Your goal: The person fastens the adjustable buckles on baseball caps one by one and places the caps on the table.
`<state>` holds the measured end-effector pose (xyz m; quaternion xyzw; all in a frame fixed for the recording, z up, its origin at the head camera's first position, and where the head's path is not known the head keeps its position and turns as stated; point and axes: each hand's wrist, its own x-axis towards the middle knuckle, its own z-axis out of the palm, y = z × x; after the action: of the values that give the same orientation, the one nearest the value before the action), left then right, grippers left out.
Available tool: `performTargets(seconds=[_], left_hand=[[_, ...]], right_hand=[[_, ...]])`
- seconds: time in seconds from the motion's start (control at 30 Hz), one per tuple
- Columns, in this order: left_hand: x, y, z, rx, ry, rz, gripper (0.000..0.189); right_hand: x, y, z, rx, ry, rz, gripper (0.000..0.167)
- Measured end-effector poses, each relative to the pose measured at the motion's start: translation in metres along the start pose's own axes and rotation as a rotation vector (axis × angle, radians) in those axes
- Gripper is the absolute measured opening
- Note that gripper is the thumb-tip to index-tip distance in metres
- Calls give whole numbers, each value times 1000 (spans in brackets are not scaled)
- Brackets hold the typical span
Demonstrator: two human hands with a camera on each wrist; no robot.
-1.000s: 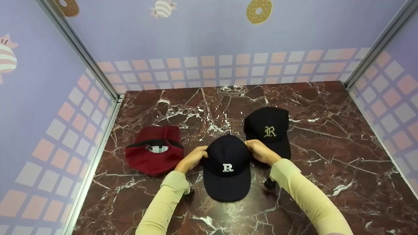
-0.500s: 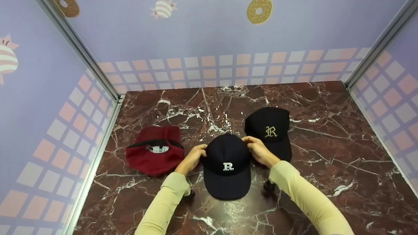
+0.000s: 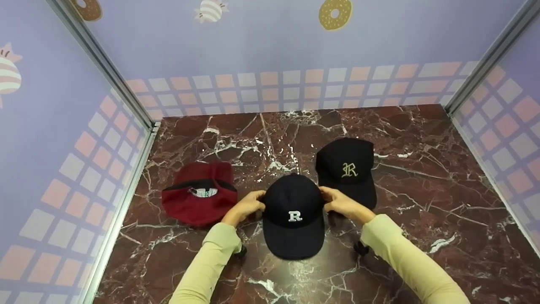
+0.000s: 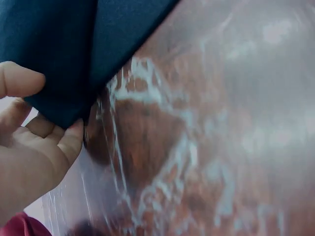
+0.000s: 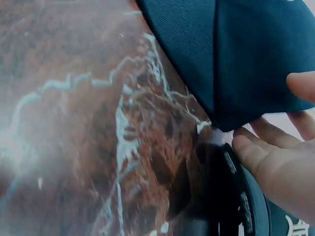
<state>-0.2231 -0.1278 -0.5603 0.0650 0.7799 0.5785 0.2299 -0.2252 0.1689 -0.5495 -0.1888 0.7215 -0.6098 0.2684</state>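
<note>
Looks like you're at a small three-sided booth (image 3: 50, 114), kinda stall-like, though you can't tell what building it's in. You've got flat lilac panels (image 3: 270, 46) left, right and far, printed with tan sprinkled doughnuts (image 3: 325, 15), striped wrapped candies (image 3: 211, 11) and pink-and-white squares (image 3: 291, 77), with silvery metal strips (image 3: 488, 59) in the far corners. Your worktop's a glossy dark-red, white-veined marble-look slab (image 3: 422, 169) filling the space between them.
</note>
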Motion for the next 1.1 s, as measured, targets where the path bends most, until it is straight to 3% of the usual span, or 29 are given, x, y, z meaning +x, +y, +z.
performTargets(seconds=[0.17,0.4,0.53,0.67,0.9,1.1], left_hand=[[-3,13,6,-7,15,-27,39],[-14,32,15,17,85,-11,35],[-7,23,16,-30,87,2,25],[5,9,15,-65,81,-5,19],[11,5,13,44,189,23,30],[11,8,10,90,231,40,36]], right_hand=[[3,-4,9,-28,37,15,68],[-2,-24,19,-115,143,25,35],[-2,-26,23,-159,196,26,25],[1,-25,22,-126,229,40,25],[9,-24,15,-98,248,-31,21],[16,-25,10,-125,252,-36,22]])
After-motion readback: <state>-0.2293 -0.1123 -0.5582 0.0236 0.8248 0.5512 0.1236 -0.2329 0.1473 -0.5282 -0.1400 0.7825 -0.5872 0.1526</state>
